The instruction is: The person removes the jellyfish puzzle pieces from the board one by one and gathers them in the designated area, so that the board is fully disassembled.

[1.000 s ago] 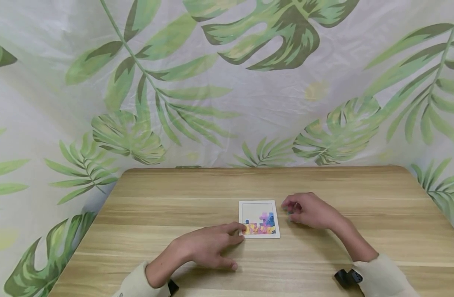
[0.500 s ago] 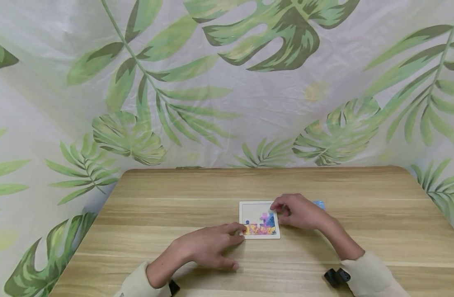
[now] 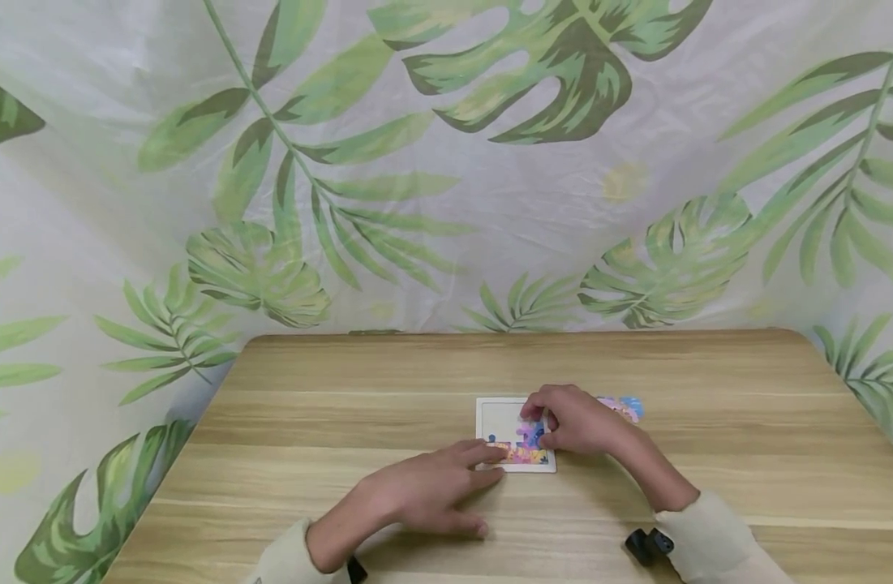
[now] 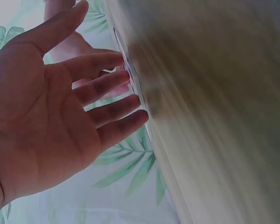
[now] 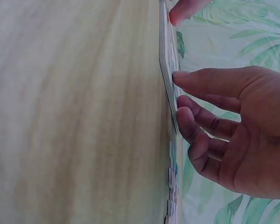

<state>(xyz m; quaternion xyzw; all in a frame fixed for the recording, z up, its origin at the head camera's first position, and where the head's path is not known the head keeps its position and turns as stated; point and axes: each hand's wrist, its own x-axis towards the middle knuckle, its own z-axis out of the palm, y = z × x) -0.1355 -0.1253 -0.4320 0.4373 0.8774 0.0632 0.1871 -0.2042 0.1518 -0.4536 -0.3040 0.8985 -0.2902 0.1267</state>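
A small white-framed jigsaw puzzle board (image 3: 479,420) lies on the table, its lower part filled with yellow and pink pieces (image 3: 522,457). Pink and blue pieces rise along its right side. Straight fingers of my left hand (image 3: 431,491) rest on the lower left of the board; the left wrist view shows their tips at its edge. Over the right side, my right hand (image 3: 581,419) pinches a puzzle piece, mostly hidden by its curled fingers. In the right wrist view, the thumb (image 5: 210,80) and fingertips come right down to the board.
Loose pink and blue puzzle pieces (image 3: 624,405) lie right of the board, partly behind my right hand. The wooden table (image 3: 307,438) ends at a leaf-printed cloth backdrop (image 3: 417,203). Black wrist cameras sit at both sleeves.
My right hand has moved left from beside the board to over its right side, uncovering the loose pieces. The left hand has slid slightly right, its fingers reaching further over the board.
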